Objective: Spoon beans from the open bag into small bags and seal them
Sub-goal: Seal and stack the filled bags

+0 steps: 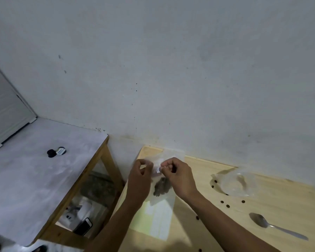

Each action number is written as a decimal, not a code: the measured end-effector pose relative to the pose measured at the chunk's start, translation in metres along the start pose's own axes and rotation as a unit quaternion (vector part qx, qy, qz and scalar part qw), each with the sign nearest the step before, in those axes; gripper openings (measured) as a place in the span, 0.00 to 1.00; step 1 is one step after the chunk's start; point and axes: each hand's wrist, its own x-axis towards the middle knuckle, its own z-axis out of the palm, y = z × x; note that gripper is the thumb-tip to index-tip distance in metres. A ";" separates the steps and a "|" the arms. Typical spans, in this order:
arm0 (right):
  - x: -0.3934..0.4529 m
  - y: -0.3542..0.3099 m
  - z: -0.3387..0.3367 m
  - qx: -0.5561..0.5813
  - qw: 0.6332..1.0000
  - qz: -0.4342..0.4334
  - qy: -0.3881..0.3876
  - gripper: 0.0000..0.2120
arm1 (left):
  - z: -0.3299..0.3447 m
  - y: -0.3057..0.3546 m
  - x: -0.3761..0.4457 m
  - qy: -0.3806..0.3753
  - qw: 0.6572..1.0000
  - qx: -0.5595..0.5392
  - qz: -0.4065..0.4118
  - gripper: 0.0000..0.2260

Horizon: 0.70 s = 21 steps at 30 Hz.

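On the left I see a grey side table with two small dark caps on it. At centre, above the wooden table, my left hand and right hand each pinch the top edge of one small bag, which hangs between and below them with dark beans in its bottom (its seal is too blurred to judge). To the right lie one open bag, about nine loose beans and one spoon.

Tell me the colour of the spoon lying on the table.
Silver-grey metal; the spoon shows best in the head view, resting on the pale wooden table.
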 end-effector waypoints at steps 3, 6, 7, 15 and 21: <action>0.000 0.002 -0.003 0.007 1.000 0.005 0.011 0.03 | 0.004 0.004 -0.002 -0.010 1.000 0.003 0.002 0.03; 0.000 0.003 -0.006 0.021 1.000 0.004 0.019 0.03 | 0.003 0.008 -0.003 -0.061 0.998 -0.016 -0.001 0.04; 0.001 0.003 -0.007 0.023 1.000 0.002 0.020 0.04 | 0.002 0.009 -0.003 -0.083 0.996 -0.029 -0.003 0.06; 0.002 0.013 -0.012 -0.021 0.997 0.002 0.073 0.31 | 0.001 0.008 0.004 -0.071 0.997 0.008 0.012 0.05; 0.005 0.028 -0.015 -0.017 0.997 0.065 0.023 0.25 | -0.001 0.004 0.009 -0.122 0.992 0.031 0.003 0.04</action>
